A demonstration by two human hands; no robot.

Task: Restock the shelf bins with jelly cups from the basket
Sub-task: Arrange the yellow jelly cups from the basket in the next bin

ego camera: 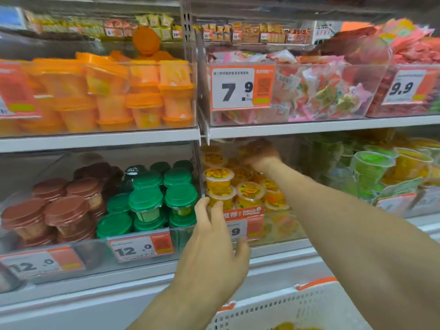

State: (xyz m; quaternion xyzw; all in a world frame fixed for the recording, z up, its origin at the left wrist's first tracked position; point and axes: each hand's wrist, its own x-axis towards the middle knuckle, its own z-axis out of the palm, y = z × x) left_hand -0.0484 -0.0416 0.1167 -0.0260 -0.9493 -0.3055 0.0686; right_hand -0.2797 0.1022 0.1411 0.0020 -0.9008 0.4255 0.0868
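Two hands are up at the lower shelf, both at the clear bin point(281, 236) that holds the yellow jelly cups point(250, 192). The left hand point(214, 246) rests against the bin's front left corner with its fingers straight and spread, fingertips at the top edge and nothing held in it. The right hand point(260, 153) reaches deep over the stacked cups under the upper shelf; it is blurred there, so whether its fingers are curled round a cup cannot be told, though it seems to lie on top of the pile. Most cups stand upright with their foil lids up, stacked in layers, and a few near the back lean with their lids tilted toward the front. A white basket point(307, 308) with an orange rim sits at the bottom edge of the view, below the right forearm, with something yellow in it. Left of the yellow cups are green-lidded cups point(146, 201) and brown-lidded cups point(66, 210). An orange price tag point(245, 225) hangs on the bin's front, just beside the left hand.
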